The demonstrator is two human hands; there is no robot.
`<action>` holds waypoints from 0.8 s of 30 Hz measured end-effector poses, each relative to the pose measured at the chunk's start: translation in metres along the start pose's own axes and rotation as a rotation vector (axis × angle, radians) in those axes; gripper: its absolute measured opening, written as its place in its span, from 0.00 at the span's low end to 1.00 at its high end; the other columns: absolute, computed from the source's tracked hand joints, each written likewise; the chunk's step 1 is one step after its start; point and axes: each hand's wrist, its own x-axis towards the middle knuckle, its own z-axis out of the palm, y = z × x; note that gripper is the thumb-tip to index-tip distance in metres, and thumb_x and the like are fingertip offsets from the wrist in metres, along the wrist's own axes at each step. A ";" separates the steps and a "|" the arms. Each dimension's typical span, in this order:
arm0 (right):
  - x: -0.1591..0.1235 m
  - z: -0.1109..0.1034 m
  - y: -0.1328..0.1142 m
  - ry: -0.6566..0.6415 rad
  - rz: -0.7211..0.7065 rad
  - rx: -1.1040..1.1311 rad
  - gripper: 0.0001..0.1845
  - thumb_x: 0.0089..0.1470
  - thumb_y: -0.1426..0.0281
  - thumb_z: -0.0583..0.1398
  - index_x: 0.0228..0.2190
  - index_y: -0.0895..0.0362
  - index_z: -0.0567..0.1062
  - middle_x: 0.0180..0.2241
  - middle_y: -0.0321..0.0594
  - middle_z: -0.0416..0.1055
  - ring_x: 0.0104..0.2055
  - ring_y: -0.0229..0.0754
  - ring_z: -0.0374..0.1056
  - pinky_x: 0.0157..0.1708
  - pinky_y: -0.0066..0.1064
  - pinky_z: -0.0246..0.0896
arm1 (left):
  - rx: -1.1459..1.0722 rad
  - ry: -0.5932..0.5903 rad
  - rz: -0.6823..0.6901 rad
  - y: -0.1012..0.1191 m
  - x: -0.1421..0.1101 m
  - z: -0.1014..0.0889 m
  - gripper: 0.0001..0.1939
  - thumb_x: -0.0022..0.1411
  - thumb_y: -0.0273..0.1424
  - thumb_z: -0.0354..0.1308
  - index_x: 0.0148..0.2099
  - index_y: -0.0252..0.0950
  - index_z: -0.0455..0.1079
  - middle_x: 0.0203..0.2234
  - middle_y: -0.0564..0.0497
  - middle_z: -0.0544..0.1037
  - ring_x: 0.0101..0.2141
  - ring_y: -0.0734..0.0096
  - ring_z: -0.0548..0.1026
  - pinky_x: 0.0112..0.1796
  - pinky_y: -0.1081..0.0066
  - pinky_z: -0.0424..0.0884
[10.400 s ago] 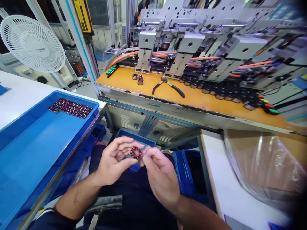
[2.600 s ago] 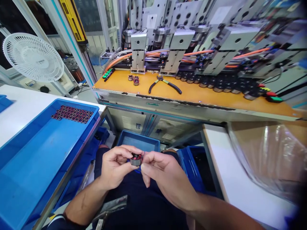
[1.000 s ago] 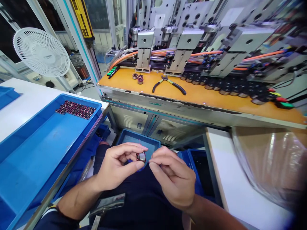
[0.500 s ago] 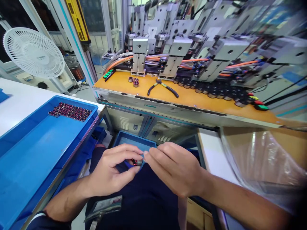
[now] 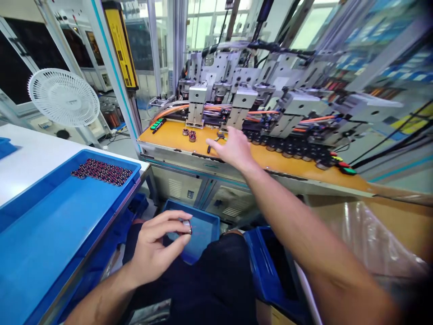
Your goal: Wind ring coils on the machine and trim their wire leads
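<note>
My left hand (image 5: 154, 248) pinches a small round metal part with red windings (image 5: 187, 225) above my lap, over a small blue bin (image 5: 198, 228). Stretched forward, my right hand (image 5: 233, 146) hovers over the orange bench (image 5: 270, 155) with fingers spread, right at the black-handled pliers (image 5: 213, 143), which it partly hides. It holds nothing. Two or three similar round parts (image 5: 189, 134) sit on the bench just left of that hand.
A large blue tray (image 5: 50, 216) on the white table at left holds a cluster of dark red parts (image 5: 101, 170) in its far corner. Behind the bench stands a grey machine (image 5: 257, 99) with orange hoses. A white fan (image 5: 63, 97) is far left; clear plastic sheeting (image 5: 368, 234) lies at right.
My right hand left the part and reached forward to the pliers on the orange bench. The left hand keeps hold of the part. The view tilted upward.
</note>
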 end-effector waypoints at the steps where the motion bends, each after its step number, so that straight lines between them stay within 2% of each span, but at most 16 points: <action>1: 0.009 0.014 0.009 0.001 0.004 -0.013 0.30 0.54 0.51 0.60 0.42 0.66 0.70 0.42 0.52 0.69 0.47 0.47 0.66 0.47 0.42 0.61 | 0.007 0.017 -0.010 -0.001 0.000 0.000 0.11 0.56 0.19 0.62 0.41 0.36 0.77 0.41 0.43 0.80 0.43 0.61 0.78 0.43 0.65 0.75; 3: 0.018 0.031 0.024 -0.030 -0.018 -0.023 0.22 0.58 0.55 0.59 0.35 0.64 0.71 0.34 0.42 0.69 0.36 0.37 0.67 0.39 0.35 0.65 | 0.026 0.049 -0.034 -0.003 -0.001 -0.003 0.11 0.56 0.19 0.62 0.41 0.36 0.77 0.42 0.42 0.80 0.44 0.61 0.78 0.44 0.64 0.75; 5: 0.023 0.031 0.039 -0.102 -0.074 -0.019 0.20 0.58 0.56 0.60 0.28 0.62 0.70 0.24 0.33 0.64 0.26 0.32 0.63 0.31 0.29 0.63 | 0.034 0.080 -0.050 -0.005 -0.003 -0.008 0.12 0.56 0.19 0.62 0.42 0.36 0.77 0.43 0.42 0.80 0.44 0.61 0.77 0.46 0.63 0.74; 7: 0.026 0.017 0.054 -0.190 -0.147 -0.010 0.23 0.51 0.53 0.64 0.23 0.60 0.69 0.19 0.29 0.57 0.21 0.30 0.57 0.27 0.27 0.57 | 0.028 0.107 -0.057 -0.006 -0.006 -0.013 0.13 0.55 0.18 0.62 0.42 0.37 0.77 0.43 0.43 0.80 0.45 0.61 0.78 0.45 0.64 0.75; 8: 0.026 0.008 0.061 -0.230 -0.187 -0.002 0.23 0.45 0.52 0.67 0.22 0.59 0.70 0.18 0.29 0.56 0.20 0.30 0.55 0.26 0.27 0.55 | 0.023 0.121 -0.058 -0.006 -0.007 -0.015 0.13 0.55 0.17 0.62 0.41 0.37 0.77 0.43 0.43 0.80 0.44 0.62 0.78 0.45 0.64 0.75; 11: 0.012 -0.022 0.074 -0.280 -0.289 0.013 0.23 0.28 0.58 0.74 0.25 0.56 0.73 0.21 0.32 0.59 0.22 0.34 0.57 0.27 0.31 0.54 | 0.006 0.153 -0.067 -0.007 -0.008 -0.017 0.13 0.55 0.17 0.63 0.41 0.36 0.78 0.42 0.43 0.80 0.44 0.62 0.78 0.43 0.65 0.76; 12: 0.000 -0.030 0.074 -0.272 -0.312 0.011 0.23 0.28 0.61 0.74 0.28 0.55 0.74 0.23 0.34 0.60 0.25 0.36 0.59 0.28 0.33 0.55 | -0.001 0.158 -0.073 -0.007 -0.008 -0.017 0.13 0.55 0.17 0.63 0.41 0.36 0.78 0.42 0.43 0.80 0.44 0.61 0.78 0.43 0.66 0.77; 14: -0.036 -0.043 0.068 -0.241 -0.350 0.007 0.23 0.33 0.67 0.72 0.36 0.56 0.75 0.29 0.40 0.62 0.31 0.43 0.63 0.32 0.37 0.58 | -0.024 0.158 -0.090 -0.008 -0.008 -0.015 0.13 0.55 0.17 0.62 0.41 0.36 0.78 0.43 0.43 0.79 0.44 0.62 0.78 0.41 0.67 0.77; 17: -0.112 -0.053 0.045 -0.253 -0.389 0.031 0.28 0.44 0.73 0.64 0.49 0.58 0.70 0.39 0.49 0.65 0.36 0.46 0.65 0.35 0.37 0.62 | -0.062 0.152 -0.108 -0.008 -0.008 -0.012 0.13 0.55 0.16 0.62 0.42 0.36 0.77 0.44 0.43 0.79 0.44 0.62 0.78 0.42 0.66 0.77; 18: -0.140 -0.054 0.035 -0.301 -0.380 0.049 0.29 0.48 0.74 0.61 0.53 0.58 0.66 0.40 0.49 0.65 0.38 0.45 0.66 0.36 0.35 0.64 | -0.068 0.152 -0.109 -0.009 -0.008 -0.012 0.14 0.56 0.16 0.62 0.41 0.36 0.77 0.43 0.43 0.79 0.44 0.63 0.78 0.43 0.66 0.77; 19: -0.167 -0.055 0.025 -0.350 -0.335 0.149 0.26 0.51 0.75 0.59 0.53 0.57 0.65 0.41 0.48 0.66 0.39 0.45 0.67 0.36 0.33 0.65 | -0.070 0.151 -0.109 -0.009 -0.007 -0.011 0.14 0.56 0.16 0.62 0.41 0.36 0.77 0.43 0.43 0.79 0.44 0.63 0.78 0.43 0.65 0.77; 21: -0.217 -0.057 0.006 -0.542 -0.181 0.380 0.24 0.55 0.74 0.57 0.54 0.55 0.63 0.42 0.46 0.67 0.41 0.42 0.69 0.41 0.32 0.67 | -0.057 0.146 -0.097 -0.008 -0.006 -0.011 0.14 0.55 0.15 0.62 0.41 0.35 0.77 0.42 0.43 0.79 0.44 0.62 0.78 0.44 0.65 0.77; 24: -0.266 -0.060 -0.018 -0.796 0.082 0.760 0.32 0.58 0.78 0.54 0.61 0.50 0.54 0.44 0.43 0.68 0.42 0.37 0.70 0.47 0.32 0.67 | -0.018 0.130 -0.080 -0.006 -0.005 -0.011 0.15 0.54 0.15 0.62 0.41 0.35 0.77 0.42 0.44 0.80 0.44 0.62 0.78 0.44 0.64 0.76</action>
